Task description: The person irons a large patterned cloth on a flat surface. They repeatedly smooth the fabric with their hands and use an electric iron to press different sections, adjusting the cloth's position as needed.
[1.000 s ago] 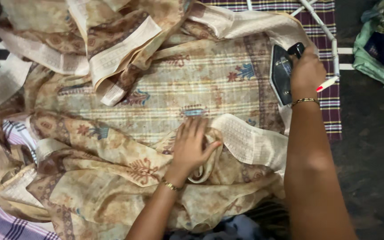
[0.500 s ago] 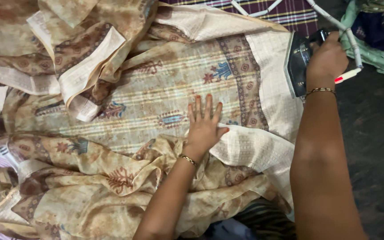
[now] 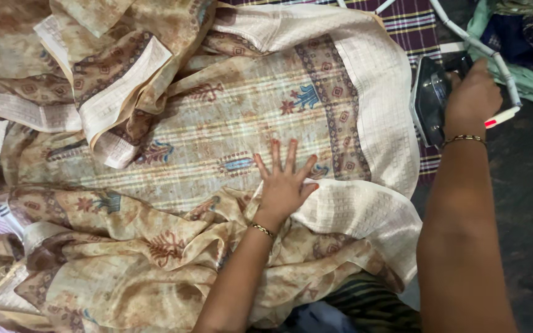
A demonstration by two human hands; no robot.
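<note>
1. Head view, looking down, shows us a long beige patterned cloth (image 3: 235,117) spread over a work surface, with brown border bands and small blue and red motifs.
2. We see the left hand (image 3: 283,182) lying open and flat on the cloth, fingers spread, palm pressing the smooth middle stretch just beside a folded pale edge.
3. A thin gold bangle (image 3: 261,230) sits on the left wrist, and the forearm runs down toward the near edge over crumpled folds.
4. We see the right hand (image 3: 473,95) closed around the handle of a dark iron (image 3: 430,98), at the right, just past the cloth's pale woven border.
5. The iron rests tilted on its side or heel, its dark soleplate facing left toward the cloth; we cannot tell exactly what it stands on.
6. A second gold bangle (image 3: 464,140) circles the right wrist.
7. A white cord (image 3: 482,46) curves from the far edge down past the right hand, ending near a red and white piece (image 3: 501,117).
8. Under the cloth at the far right we see a purple striped sheet (image 3: 417,21).
9. Bunched folds of the same cloth pile at the far left and along the near side.
10. A green and dark bundle of fabric (image 3: 525,49) lies at the far right, apart from the cloth.
</note>
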